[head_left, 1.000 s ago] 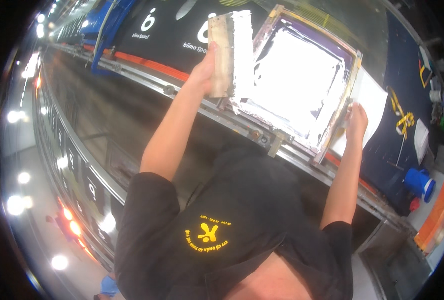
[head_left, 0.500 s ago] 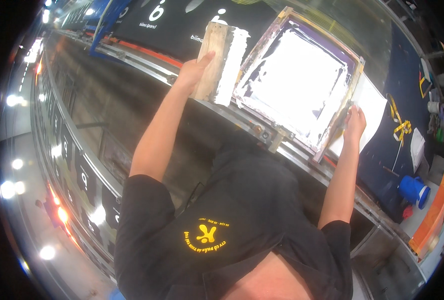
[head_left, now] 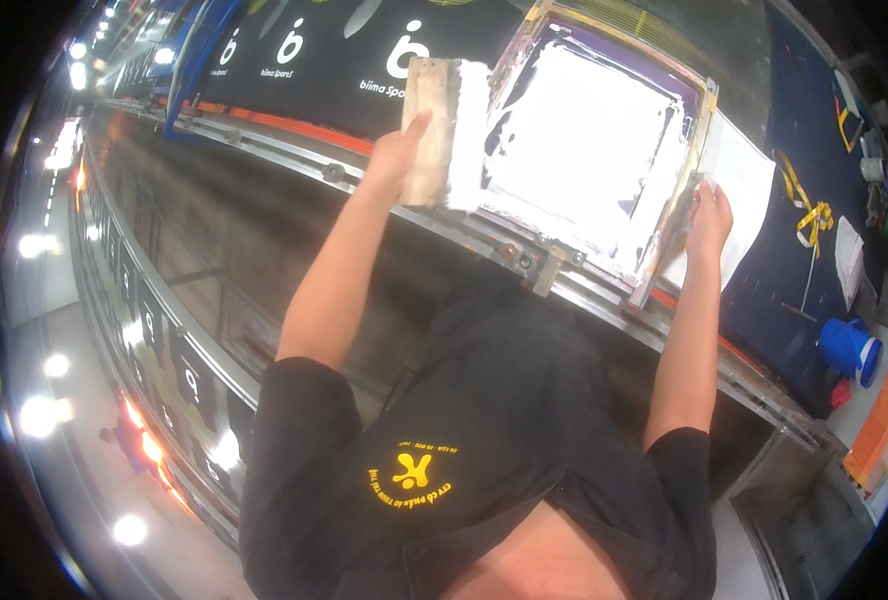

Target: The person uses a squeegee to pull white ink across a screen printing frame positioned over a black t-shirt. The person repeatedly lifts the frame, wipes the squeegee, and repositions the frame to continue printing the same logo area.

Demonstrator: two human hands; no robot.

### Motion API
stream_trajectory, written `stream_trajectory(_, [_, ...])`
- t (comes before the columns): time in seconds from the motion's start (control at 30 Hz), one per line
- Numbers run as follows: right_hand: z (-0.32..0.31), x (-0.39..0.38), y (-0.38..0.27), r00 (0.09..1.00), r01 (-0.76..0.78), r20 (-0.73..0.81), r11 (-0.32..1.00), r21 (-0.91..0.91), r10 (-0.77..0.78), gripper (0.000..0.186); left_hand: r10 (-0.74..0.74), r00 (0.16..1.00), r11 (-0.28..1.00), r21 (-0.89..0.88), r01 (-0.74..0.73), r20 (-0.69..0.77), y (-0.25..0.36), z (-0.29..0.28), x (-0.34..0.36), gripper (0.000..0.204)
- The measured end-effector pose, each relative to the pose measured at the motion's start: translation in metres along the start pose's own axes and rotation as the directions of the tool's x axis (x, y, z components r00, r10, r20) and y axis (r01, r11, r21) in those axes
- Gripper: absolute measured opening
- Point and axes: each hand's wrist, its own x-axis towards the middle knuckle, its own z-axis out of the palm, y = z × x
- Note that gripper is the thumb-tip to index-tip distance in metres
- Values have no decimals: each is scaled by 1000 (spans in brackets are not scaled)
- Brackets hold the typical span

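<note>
My left hand (head_left: 397,153) is closed round the wooden handle of a wide squeegee (head_left: 429,135), its right side thick with white ink. The squeegee stands upright in view at the left edge of a screen-printing frame (head_left: 706,115). A wide pool of white ink (head_left: 589,140) covers most of the mesh inside it, with purple showing along the far edge. At the frame's right rail my right hand (head_left: 709,222) is closed, its fingertips against the outer side. Exactly how those fingers grip the rail is partly hidden.
Black fabric panels (head_left: 334,75) with white prints lie along the table to the left. A metal rail (head_left: 264,150) with clamps runs along the near edge. White sheet (head_left: 749,190), yellow tape (head_left: 812,222) and a blue bucket (head_left: 849,350) are to the right.
The whole view has turned slightly, uncovering more of the printed panel left of the squeegee. Both hands keep their holds, and the squeegee stays beside the frame's left edge.
</note>
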Motion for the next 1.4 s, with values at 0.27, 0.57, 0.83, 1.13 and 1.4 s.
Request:
stream_trajectory(0.27, [-6, 7, 6, 1000, 8, -5, 1000, 17, -8, 50, 114, 989, 992, 49, -119, 94, 89, 104, -28, 92])
stream_trajectory(0.57, [2, -37, -63, 796, 479, -59, 687, -547, -602, 51, 317, 912, 789, 461, -406, 260, 126, 111, -78, 70])
stream_trajectory(0.83, [87, -140, -169, 207, 922, 688, -97, -376, -696, 66, 423, 462, -214, 582, -785, 779, 166, 150, -93, 57])
stream_trajectory(1.13, [93, -154, -105, 915, 345, 318, 889, -300, -248, 35, 925, -59, -151, 222, -963, 375, 206, 89, -94, 35])
stream_trajectory(1.4, [102, -210, -78, 923, 364, -36, 898, -246, -383, 39, 0, 877, 934, 313, -171, 480, 0, -27, -1, 48])
